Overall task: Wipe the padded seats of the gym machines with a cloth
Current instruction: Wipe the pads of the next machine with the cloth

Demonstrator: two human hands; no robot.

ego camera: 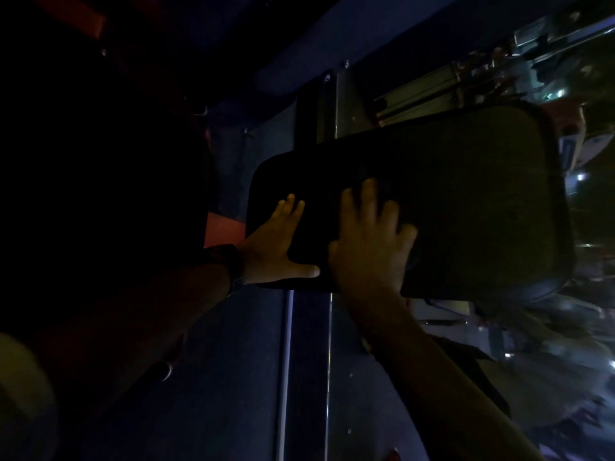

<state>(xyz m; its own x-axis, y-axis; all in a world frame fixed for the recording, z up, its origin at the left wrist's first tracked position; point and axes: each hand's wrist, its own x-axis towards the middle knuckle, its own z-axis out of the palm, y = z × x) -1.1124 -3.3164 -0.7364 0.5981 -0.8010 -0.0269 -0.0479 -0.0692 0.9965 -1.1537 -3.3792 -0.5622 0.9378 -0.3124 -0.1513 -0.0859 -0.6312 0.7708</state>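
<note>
A: Where do things stand on this seat pad [466,201]?

B: Both hands are on it. The left grip [276,247] lies flat near the pad's near-left corner, fingers straight and thumb spread along the near edge, holding nothing. The right grip [369,247] sits just beside it by the near edge, fingers spread and laid on the padding.

A: And the cloth?

B: I can't make it out. The room is very dark and the pad is black. If there's a cloth, it would be under the right palm, pressed rather than clenched.

A: So what's the risk?

B: I see 3. With fingers spread and nothing pinched, a cloth could slide out or bunch up mid-stroke, leaving bare skin rubbing the pad. In this light it's easy to miss patches, and most of the pad toward the far and right edges lies beyond both hands. And a long sweep toward the far-left corner could knock knuckles on the metal frame [336,104] there.

A: Anything on the wrist?

B: A dark strap [229,264] on the left one, which could drag along the edge.
</note>
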